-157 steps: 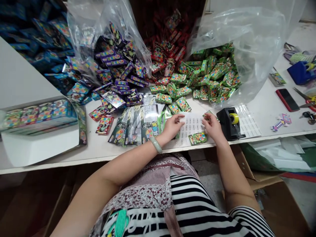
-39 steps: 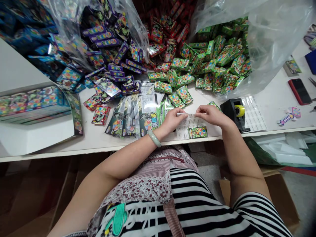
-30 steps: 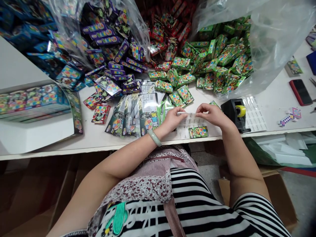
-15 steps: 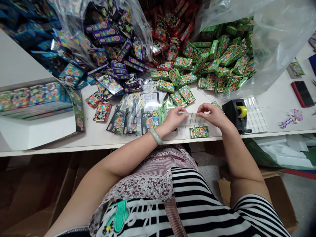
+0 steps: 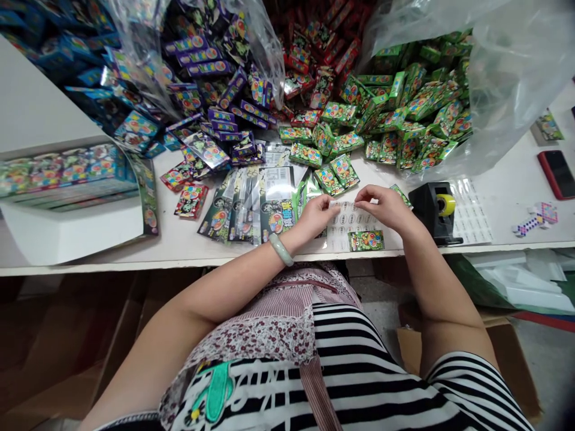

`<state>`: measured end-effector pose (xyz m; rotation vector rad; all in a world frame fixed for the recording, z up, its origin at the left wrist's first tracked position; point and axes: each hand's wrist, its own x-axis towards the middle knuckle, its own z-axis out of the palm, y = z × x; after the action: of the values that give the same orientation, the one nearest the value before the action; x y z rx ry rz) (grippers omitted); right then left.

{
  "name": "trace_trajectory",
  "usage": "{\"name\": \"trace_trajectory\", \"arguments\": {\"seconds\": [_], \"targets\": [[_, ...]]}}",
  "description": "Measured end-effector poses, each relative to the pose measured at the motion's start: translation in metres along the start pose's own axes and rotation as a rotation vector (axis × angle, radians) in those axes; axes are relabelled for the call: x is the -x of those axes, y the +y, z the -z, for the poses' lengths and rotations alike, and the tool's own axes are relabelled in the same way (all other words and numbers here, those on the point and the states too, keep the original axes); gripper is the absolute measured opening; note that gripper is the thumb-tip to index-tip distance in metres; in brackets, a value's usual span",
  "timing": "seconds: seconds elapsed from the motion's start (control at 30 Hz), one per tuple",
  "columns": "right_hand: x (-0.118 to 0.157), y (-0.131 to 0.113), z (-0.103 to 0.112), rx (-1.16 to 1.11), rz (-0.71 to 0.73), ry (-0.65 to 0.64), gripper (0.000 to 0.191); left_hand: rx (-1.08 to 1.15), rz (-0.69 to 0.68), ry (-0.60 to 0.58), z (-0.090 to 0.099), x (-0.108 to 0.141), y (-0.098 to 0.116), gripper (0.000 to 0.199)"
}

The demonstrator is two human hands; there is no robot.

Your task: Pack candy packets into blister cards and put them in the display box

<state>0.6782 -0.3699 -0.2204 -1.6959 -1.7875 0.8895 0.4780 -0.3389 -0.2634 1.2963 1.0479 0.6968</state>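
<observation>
Between my hands is a clear sheet of round stickers (image 5: 344, 227) with dark printing, near the table's front edge. My left hand (image 5: 317, 216), a pale green bangle (image 5: 281, 250) on its wrist, pinches the sheet's upper left edge. At the upper right of the sheet, my right hand (image 5: 381, 206) has thumb and forefinger closed together; anything between them is too small to make out. One small green printed box (image 5: 366, 240) lies across the lower part of the sheet, below the right hand. Flat printed plastic pouches (image 5: 276, 218) overlap left of my left hand.
Piles of purple boxes (image 5: 224, 123), red boxes (image 5: 321, 87) and green boxes (image 5: 417, 105) spill from plastic bags at the back. A black tape dispenser (image 5: 431, 212) stands right of my right hand. Left is an open white carton (image 5: 81, 230); far right, a red-cased phone (image 5: 557, 173).
The sheet's raised upper edge, stretched between both hands before, now looks lower and flatter. My fingertips have shifted slightly apart. The whole view has moved a little.
</observation>
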Motion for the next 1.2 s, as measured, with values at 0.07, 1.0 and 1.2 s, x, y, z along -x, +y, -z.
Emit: {"name": "trace_trajectory", "arguments": {"seconds": [0.07, 1.0, 1.2], "targets": [[0.000, -0.003, 0.000, 0.015, 0.015, -0.005, 0.014, 0.010, -0.002, -0.009, 0.000, -0.001, -0.003, 0.013], [-0.009, -0.027, -0.023, -0.033, 0.091, -0.007, 0.007, -0.095, -0.029, -0.032, 0.004, 0.009, 0.014, 0.024], [-0.008, -0.025, -0.022, -0.035, 0.110, 0.032, 0.008, -0.185, -0.060, -0.070, 0.004, 0.007, 0.011, 0.036]]}}
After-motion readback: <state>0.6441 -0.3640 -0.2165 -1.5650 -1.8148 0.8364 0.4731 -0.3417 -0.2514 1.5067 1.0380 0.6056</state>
